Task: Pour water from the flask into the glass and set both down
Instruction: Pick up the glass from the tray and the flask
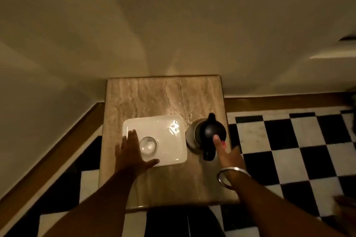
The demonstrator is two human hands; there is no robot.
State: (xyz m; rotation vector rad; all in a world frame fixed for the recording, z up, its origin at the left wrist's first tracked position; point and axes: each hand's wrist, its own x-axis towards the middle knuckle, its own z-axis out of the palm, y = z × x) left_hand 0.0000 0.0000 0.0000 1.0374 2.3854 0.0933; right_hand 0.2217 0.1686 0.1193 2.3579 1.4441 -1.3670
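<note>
A clear glass (148, 145) stands upright on a white square tray (169, 152), near the tray's front left. My left hand (133, 155) is spread open around the glass's left side, thumb in front of it; whether it touches the glass I cannot tell. A steel flask with a black lid and handle (209, 134) stands on the small table just right of the tray. My right hand (224, 150) is beside the flask's handle, fingers apart, thumb against the lid's edge, not closed on the handle.
The small marble-topped table (163, 98) stands against a pale wall. Water is spilled on the tabletop (185, 113) behind the flask and on the tray's far right corner. Black-and-white checkered floor (289, 140) lies to the right and front.
</note>
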